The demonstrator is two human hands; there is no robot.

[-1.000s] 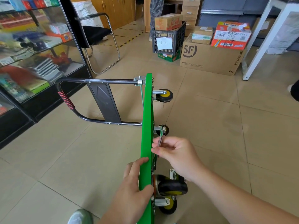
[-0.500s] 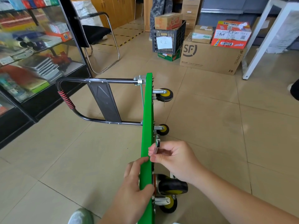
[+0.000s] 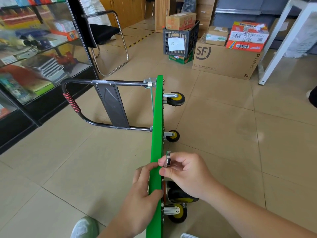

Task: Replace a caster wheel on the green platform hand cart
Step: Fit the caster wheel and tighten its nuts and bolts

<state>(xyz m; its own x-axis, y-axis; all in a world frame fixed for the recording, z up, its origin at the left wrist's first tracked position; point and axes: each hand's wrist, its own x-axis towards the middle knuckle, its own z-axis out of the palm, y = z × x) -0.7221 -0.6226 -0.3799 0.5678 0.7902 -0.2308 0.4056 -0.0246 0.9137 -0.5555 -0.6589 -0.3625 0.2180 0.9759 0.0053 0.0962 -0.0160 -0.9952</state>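
The green platform cart point(image 3: 157, 127) stands on its edge on the tiled floor, its black handle point(image 3: 89, 102) folded out to the left. Casters stick out to the right: two far ones point(image 3: 175, 99) point(image 3: 173, 136) and two near ones point(image 3: 181, 194) point(image 3: 177, 213). My left hand point(image 3: 140, 200) grips the deck's top edge near me. My right hand point(image 3: 187, 174) pinches a small metal wrench point(image 3: 167, 159) against the underside of the deck, just above the larger near caster.
A glass display cabinet point(image 3: 34, 54) fills the left side. A black chair point(image 3: 106, 35) stands behind it. A crate point(image 3: 180, 40) and cardboard boxes point(image 3: 226, 59) sit at the back, and a white table leg point(image 3: 277, 48) at the right. My shoe point(image 3: 84, 227) is at the bottom.
My right hand has brought the wrench down and toward me along the deck's underside, from beside the second far caster to near my left hand. The left hand stays put.
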